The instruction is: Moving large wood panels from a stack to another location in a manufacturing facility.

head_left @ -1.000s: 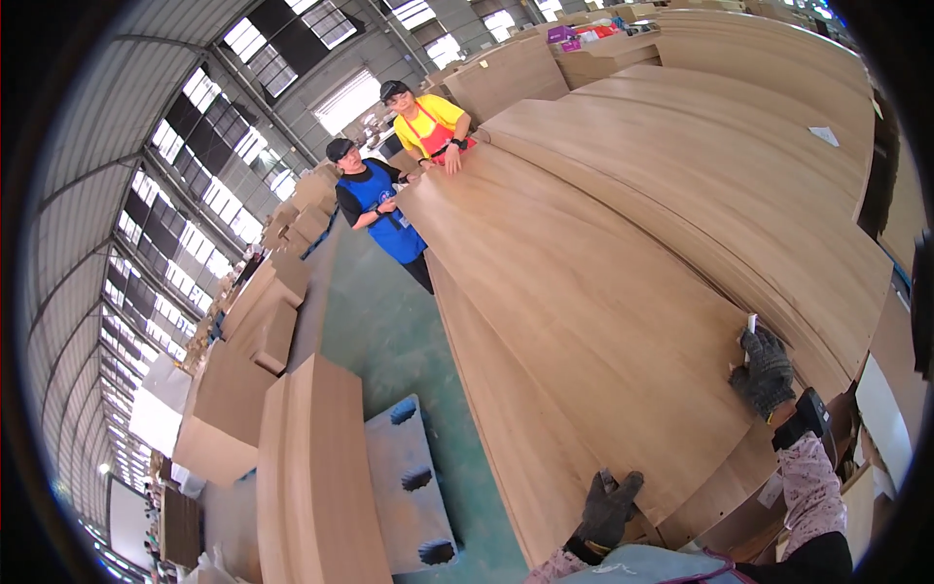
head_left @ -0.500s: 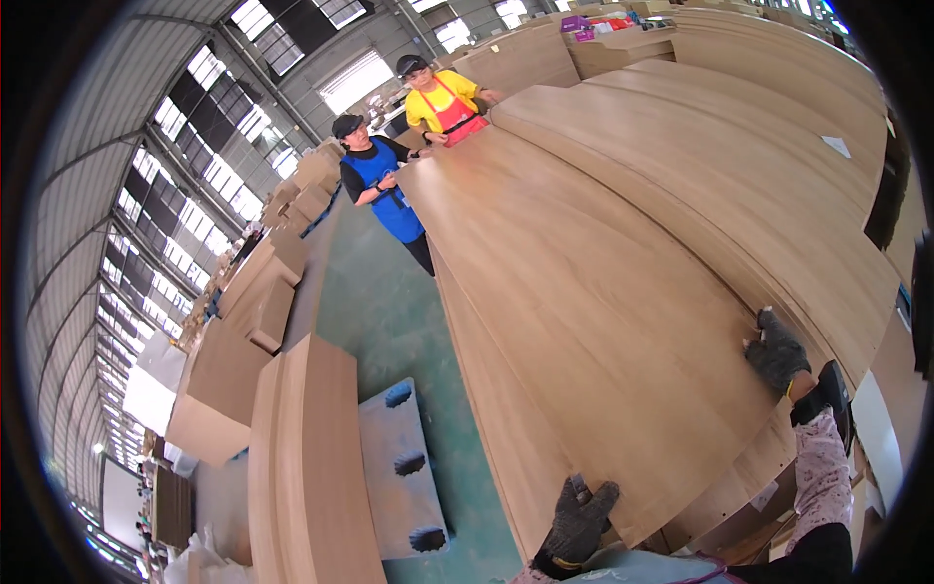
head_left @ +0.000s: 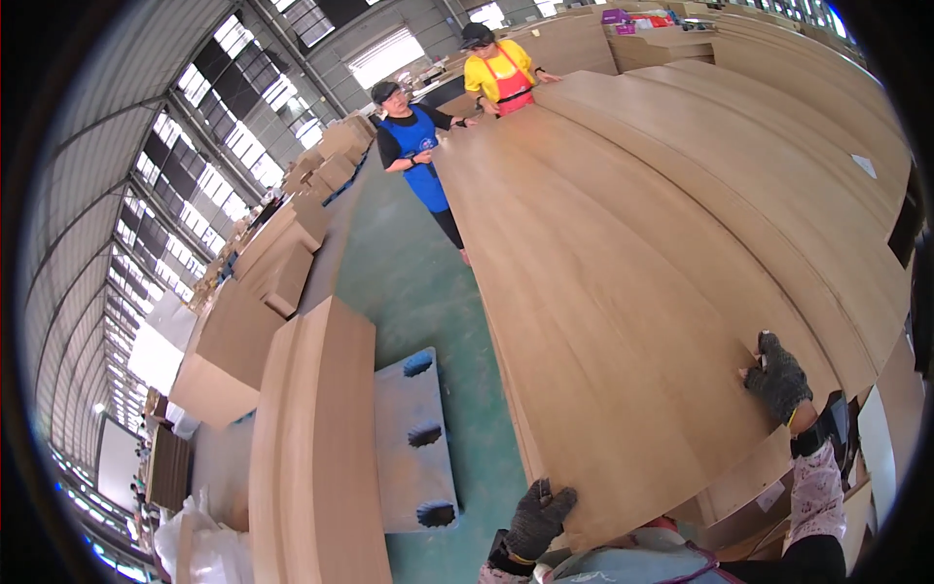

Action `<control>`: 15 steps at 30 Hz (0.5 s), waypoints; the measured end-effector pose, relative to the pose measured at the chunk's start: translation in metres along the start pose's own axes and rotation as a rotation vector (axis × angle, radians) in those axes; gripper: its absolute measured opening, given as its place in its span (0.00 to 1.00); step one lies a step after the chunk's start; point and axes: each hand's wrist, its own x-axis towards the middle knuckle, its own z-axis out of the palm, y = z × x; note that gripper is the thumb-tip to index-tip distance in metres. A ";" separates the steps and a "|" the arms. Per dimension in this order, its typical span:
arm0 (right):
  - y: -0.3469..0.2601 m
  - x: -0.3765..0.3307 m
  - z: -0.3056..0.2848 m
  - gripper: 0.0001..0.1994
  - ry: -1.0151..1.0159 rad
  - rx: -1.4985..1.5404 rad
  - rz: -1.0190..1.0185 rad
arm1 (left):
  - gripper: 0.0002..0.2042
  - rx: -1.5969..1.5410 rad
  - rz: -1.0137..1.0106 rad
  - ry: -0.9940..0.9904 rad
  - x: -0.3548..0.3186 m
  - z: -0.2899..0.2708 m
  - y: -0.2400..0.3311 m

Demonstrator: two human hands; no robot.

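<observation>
A large, thin light-brown wood panel (head_left: 623, 321) lies on a stack, stretching away from me. My left hand (head_left: 540, 521), in a dark grey work glove, is closed on its near left corner, with the underside of the grip hidden. Farther right, my right hand (head_left: 778, 378), in a matching glove with bare fingertips, grips the panel by its near right part. At the far end, a co-worker in a blue apron (head_left: 420, 156) has both hands at the panel's edge. Beside that person, a co-worker in a red apron (head_left: 511, 86) touches the boards.
More stacked boards (head_left: 778, 185) rise along the right, with a small white paper (head_left: 863, 166) on them. To my left stand a tall board stack (head_left: 321, 438) and a blue-grey plastic pallet (head_left: 399, 438) on the green floor (head_left: 413, 263). Clear plastic wrap (head_left: 209, 540) lies at lower left.
The view has turned, so the scene sits farther right. The panel's left edge now lines up more closely with the stack below. My left hand has closed at the corner; my right stays on the panel.
</observation>
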 end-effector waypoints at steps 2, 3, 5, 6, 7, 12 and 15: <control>-0.014 -0.021 0.018 0.22 0.011 0.088 -0.028 | 0.13 -0.105 0.085 -0.025 -0.008 -0.025 -0.020; -0.026 -0.033 0.026 0.22 0.008 0.086 -0.034 | 0.13 -0.205 0.172 -0.056 -0.015 -0.037 -0.030; -0.058 -0.060 0.043 0.23 -0.010 0.073 -0.043 | 0.13 -0.231 0.165 -0.037 -0.031 -0.070 -0.051; -0.072 -0.074 0.051 0.23 -0.006 0.068 -0.047 | 0.13 -0.252 0.157 -0.021 -0.038 -0.088 -0.061; -0.086 -0.087 0.059 0.23 -0.028 0.083 -0.037 | 0.13 -0.259 0.162 -0.023 -0.045 -0.105 -0.070; -0.153 -0.173 0.143 0.23 0.023 0.061 -0.060 | 0.14 -0.142 0.178 -0.011 -0.076 -0.218 -0.127; -0.220 -0.224 0.177 0.23 -0.074 0.113 0.002 | 0.15 -0.001 0.225 0.027 -0.085 -0.295 -0.202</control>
